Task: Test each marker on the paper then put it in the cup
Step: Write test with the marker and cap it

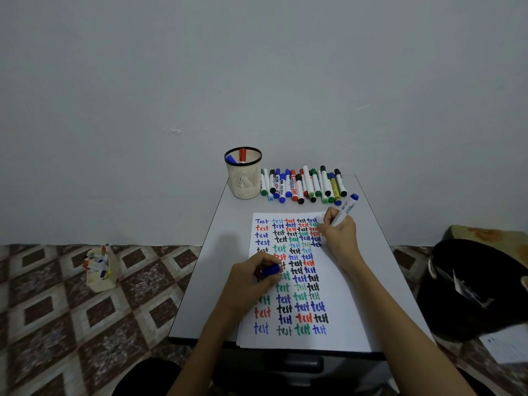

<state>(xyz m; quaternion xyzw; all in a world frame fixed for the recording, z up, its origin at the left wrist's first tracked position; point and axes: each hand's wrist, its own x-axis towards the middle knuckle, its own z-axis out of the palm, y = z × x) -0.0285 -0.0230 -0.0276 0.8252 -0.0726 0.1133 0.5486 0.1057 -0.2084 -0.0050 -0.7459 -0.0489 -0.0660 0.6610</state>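
Two markers [242, 156] stand in the cup [243, 182] and a row of markers [303, 185] waits. The right hand [340, 235] grips a blue marker [346, 210] at the paper [343, 310], and the left hand [250, 280] pinches its cap [271, 270].

box [103, 277] on floor [57, 310], black bag [468, 281]

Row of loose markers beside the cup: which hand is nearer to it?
Right. The right hand, gripping a blue marker, is just in front of the right end of the marker row. The left hand, holding the blue cap, rests on the paper, farther toward the person.
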